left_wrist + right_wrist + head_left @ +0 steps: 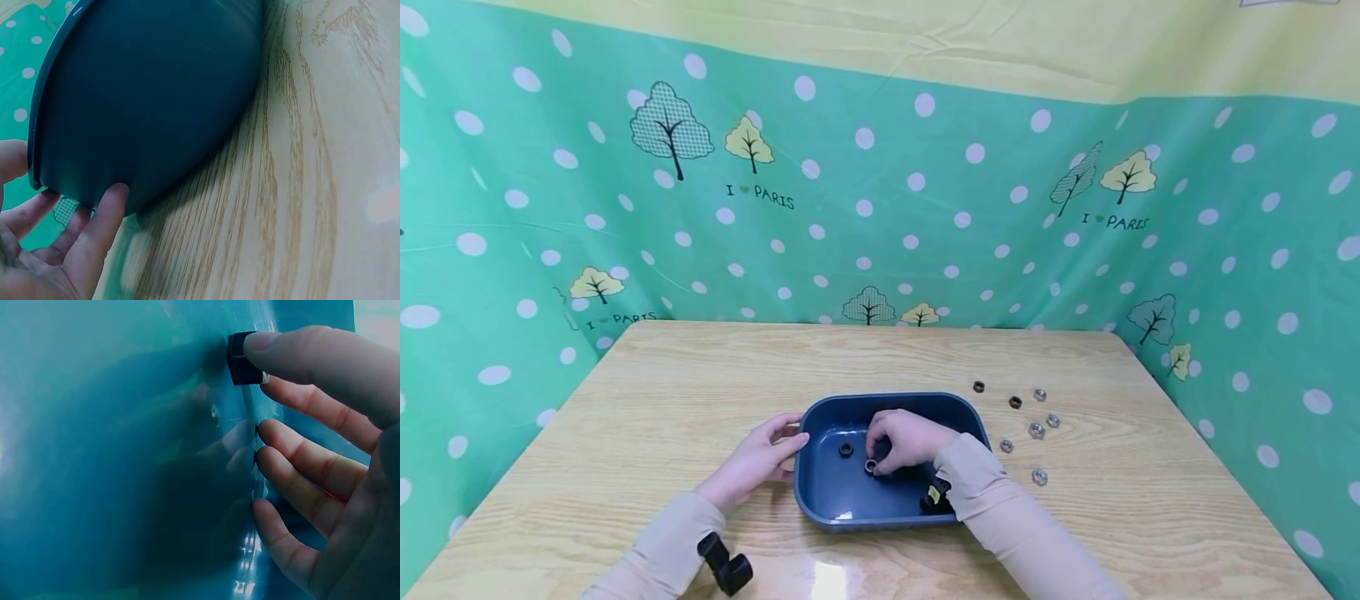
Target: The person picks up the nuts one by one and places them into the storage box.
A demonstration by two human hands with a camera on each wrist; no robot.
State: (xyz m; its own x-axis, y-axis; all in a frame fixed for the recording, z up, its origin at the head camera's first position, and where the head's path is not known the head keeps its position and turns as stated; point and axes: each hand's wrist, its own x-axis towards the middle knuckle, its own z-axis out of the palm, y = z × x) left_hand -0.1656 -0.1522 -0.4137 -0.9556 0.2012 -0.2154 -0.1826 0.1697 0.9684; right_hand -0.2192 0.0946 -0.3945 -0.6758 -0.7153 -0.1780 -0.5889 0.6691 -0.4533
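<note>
A dark blue plastic bin point(842, 504) sits on the table. My left hand point(760, 457) holds its left side, thumb at the rim and the other fingers against the outer wall, as the left wrist view also shows. Inside the bin, my right hand point(908, 439) pinches a dark hex nut point(244, 359) between thumb and index finger, close to the bin floor. Whether that nut touches the floor I cannot tell. The other right fingers are spread, their tips near the bin's surface. A second black nut point(846, 450) lies in the bin, left of the right hand.
On the wooden table point(700, 392), right of the bin, lie several silver nuts point(1037, 431) and two dark nuts point(1015, 402). A green dotted curtain point(865, 183) hangs behind and along the sides. Each sleeve carries a black wrist camera mount point(725, 565).
</note>
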